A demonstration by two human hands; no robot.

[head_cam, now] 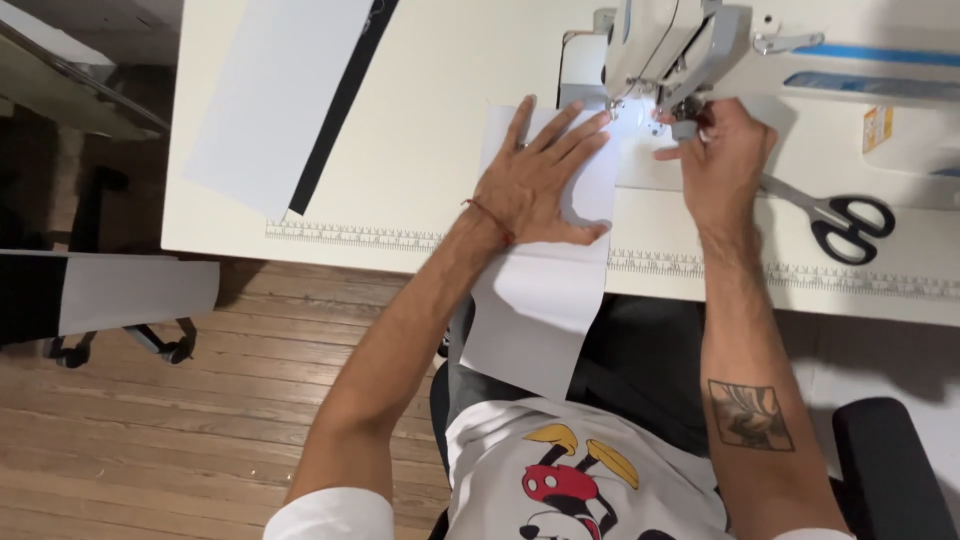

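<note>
My left hand [540,180] lies flat with fingers spread on a white fabric strip [535,310], pressing it to the cream table [430,130]. The strip runs from under the sewing machine [670,45] toward me and hangs over the table's front edge onto my lap. My right hand [722,160] is up at the machine's needle area, its fingertips pinched near the presser foot [685,110]; whether they grip fabric or a machine part is hidden. A red thread bracelet sits on my left wrist.
Black-handled scissors [840,220] lie on the table right of my right hand. White and black fabric pieces [285,100] rest at the table's far left. A printed ruler strip [360,237] runs along the front edge. A rolling stand [110,295] holds more fabric over the wooden floor.
</note>
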